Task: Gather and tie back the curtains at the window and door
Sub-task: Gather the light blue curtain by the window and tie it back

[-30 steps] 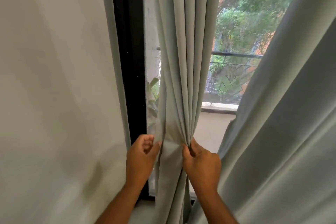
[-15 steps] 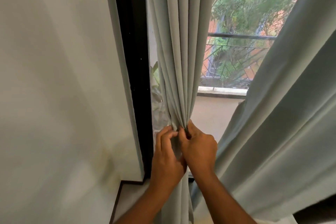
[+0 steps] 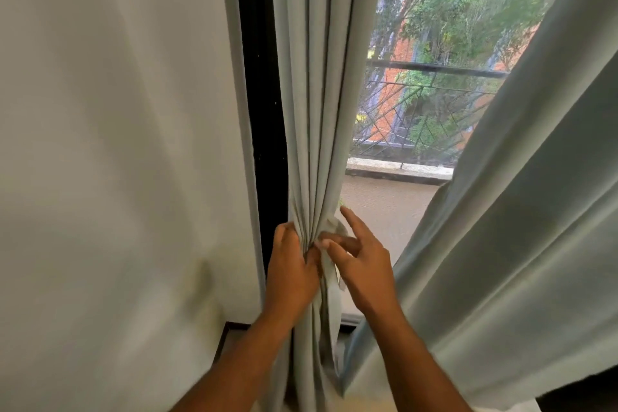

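**Pleats held in one fist while the other hand works at the tie**

Nearest the camera, two bare forearms rise from the bottom edge and meet at the narrow waist of a pale grey-green curtain (image 3: 314, 104). The left hand (image 3: 291, 273) wraps that waist, its fingers curled round the stacked pleats from the wall side and its thumb pressed into the folds; this grip seems meant to keep the gathered fabric from fanning out again. Just beside those knuckles, on the window side, the right hand (image 3: 363, 266) has its fingers spread: the forefinger points up past the bundle's edge, while the thumb and a middle finger touch a small paler strip of cloth (image 3: 331, 273) lying against the bunch. It may be a tie-back or only a turned hem; motion blur leaves that unclear, and I cannot tell whether the fingertips pinch it or merely brush it.

Above the left fingers the pleats run straight up and out of view, pressed close together. Wall-side of them stands the black door frame (image 3: 264, 117), then the cream wall (image 3: 117, 144). Beyond the right fingertips a second curtain panel (image 3: 521, 227) sweeps diagonally, loose and ungathered, so I judge the job less than half done. Farthest off, past the glass, sit a balcony railing (image 3: 431, 104) and green trees (image 3: 468, 10).
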